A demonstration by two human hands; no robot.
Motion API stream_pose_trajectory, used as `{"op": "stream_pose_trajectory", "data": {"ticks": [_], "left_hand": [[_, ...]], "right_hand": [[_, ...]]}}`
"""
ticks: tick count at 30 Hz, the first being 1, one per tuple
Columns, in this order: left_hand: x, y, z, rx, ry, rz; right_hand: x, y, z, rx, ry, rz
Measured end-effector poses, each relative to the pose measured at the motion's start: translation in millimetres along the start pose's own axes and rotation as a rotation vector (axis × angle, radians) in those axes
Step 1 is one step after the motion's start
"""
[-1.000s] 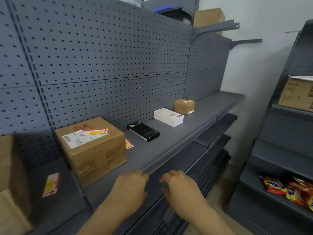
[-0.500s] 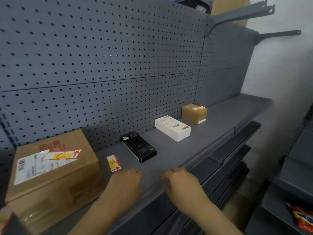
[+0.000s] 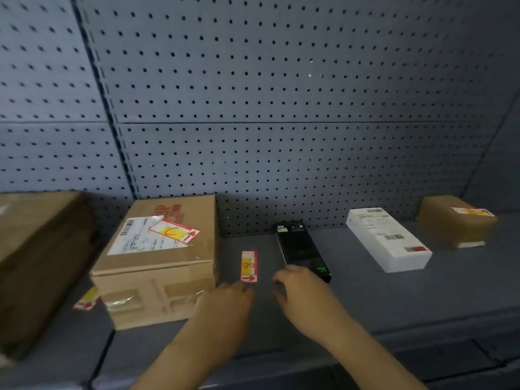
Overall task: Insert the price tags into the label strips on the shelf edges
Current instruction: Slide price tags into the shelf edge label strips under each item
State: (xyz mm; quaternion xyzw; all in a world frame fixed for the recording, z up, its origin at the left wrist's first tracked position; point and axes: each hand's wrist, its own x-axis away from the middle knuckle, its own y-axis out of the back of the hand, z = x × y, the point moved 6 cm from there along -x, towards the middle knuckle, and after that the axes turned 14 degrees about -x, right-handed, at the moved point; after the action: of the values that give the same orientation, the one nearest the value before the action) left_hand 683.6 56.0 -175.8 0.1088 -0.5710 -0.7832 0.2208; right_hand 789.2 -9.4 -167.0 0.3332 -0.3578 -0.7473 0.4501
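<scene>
A grey metal shelf (image 3: 394, 299) runs across the view, backed by a grey pegboard wall (image 3: 281, 108). 2 bare hands reach in from the near edge, both palm down over the shelf.

The left hand (image 3: 222, 305) lies with its fingertips just touching the near end of a red, white and yellow price tag (image 3: 249, 266), which lies flat on the shelf with a red arrow at its near end. The fingers are loosely curled and grip nothing. The right hand (image 3: 302, 291) hovers just right of that tag, at the near end of a slim black box (image 3: 301, 250); its fingers curl downward, and whether its grip is open or closed around anything cannot be told.

Left of the tag stands a closed, taped cardboard box (image 3: 157, 266). On its lid is a white shipping label with a second price tag (image 3: 174, 231) lying loose across it. A third price tag (image 3: 87, 299) lies on the shelf at that box's near left corner, next to a larger brown carton (image 3: 42, 257) at the left edge.

Right of the black box lies a closed white box (image 3: 388, 239), and far right a small brown box (image 3: 455, 223) with a fourth price tag (image 3: 471, 211) on top. All the boxes are closed, so their contents cannot be seen.
</scene>
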Motion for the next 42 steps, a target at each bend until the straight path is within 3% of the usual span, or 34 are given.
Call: {"op": "stream_pose_trajectory", "data": {"ticks": [8, 12, 17, 21, 25, 32, 37, 42], "left_hand": [[3.4, -11.2, 8.4, 0.002, -0.017, 0.064], [4.0, -17.1, 11.5, 0.006, -0.028, 0.098], [8.0, -17.0, 12.6, -0.017, -0.034, 0.096], [7.6, -13.9, 12.3, -0.001, -0.036, 0.085], [8.1, -9.9, 13.2, 0.026, -0.037, 0.062], [14.1, -11.1, 16.8, -0.038, -0.061, 0.076], [20.8, -11.0, 23.3, -0.019, -0.075, 0.029], [27.0, -14.6, 34.9, -0.01, -0.057, -0.01]], "right_hand": [[-64.0, -63.3, -3.9, 0.038, 0.053, 0.136], [-53.6, -67.9, -0.8, 0.104, 0.066, 0.185], [-28.4, -51.5, 10.8, 0.003, 0.121, 0.236], [-31.7, -46.0, -1.9, -0.148, -0.115, 0.061], [-37.7, -65.8, -13.2, -0.025, -0.397, 0.182], [-46.7, -70.3, -16.0, -0.133, -0.582, 0.288], [-46.3, -65.7, -16.7, -0.189, -0.616, 0.337], [-35.9, -49.7, -8.9, -0.133, -0.505, 0.156]]}}
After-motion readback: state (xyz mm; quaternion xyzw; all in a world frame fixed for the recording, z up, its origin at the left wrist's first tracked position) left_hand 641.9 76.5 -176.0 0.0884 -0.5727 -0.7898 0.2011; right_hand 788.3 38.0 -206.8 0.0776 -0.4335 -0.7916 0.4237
